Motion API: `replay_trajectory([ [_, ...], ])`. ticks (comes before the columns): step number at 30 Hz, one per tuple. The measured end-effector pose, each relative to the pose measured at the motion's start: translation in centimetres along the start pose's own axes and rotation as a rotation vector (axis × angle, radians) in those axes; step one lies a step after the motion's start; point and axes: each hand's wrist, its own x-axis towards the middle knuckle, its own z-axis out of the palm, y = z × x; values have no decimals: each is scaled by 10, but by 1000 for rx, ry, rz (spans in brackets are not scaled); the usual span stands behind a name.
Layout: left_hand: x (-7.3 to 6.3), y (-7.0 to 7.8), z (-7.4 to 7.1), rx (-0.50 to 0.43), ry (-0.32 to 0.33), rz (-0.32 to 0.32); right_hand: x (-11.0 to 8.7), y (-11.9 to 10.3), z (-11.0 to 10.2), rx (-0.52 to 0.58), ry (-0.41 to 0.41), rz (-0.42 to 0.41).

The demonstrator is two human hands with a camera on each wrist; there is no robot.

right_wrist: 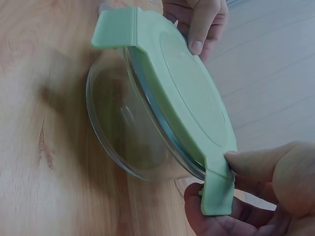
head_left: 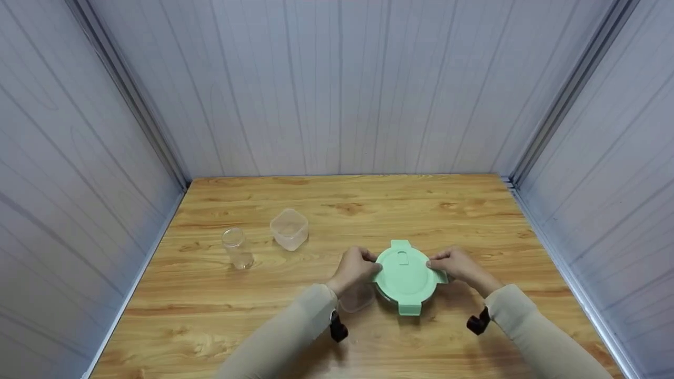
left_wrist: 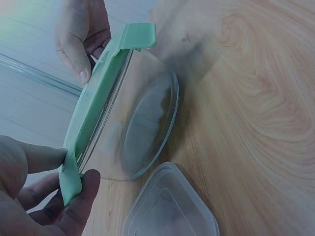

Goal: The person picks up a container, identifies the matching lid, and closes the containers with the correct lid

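Observation:
A round green lid with latch flaps lies over a round clear glass bowl. The bowl stands on the wooden table, and the flaps stick out past its rim. On the left side my left hand pinches one flap, thumb above and fingers beneath. Opposite, the right hand holds another flap the same way, its thumb at the lid's edge. Close beside the bowl, partly under the left wrist in the head view, lies a translucent square plastic piece with rounded corners.
A clear cylindrical jar stands to the left on the wooden table. Near it is a translucent square plastic container. Pale panel walls enclose the table at the back and both sides.

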Motion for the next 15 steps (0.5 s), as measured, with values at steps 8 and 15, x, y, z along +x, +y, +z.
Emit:
replay_trajectory([
  [8, 0, 0, -1, -1, -5, -5, 1, 0, 3, -26, 18, -41],
  [15, 1, 0, 0, 12, -14, -25, 1, -2, 4, -57, 20, 11],
])
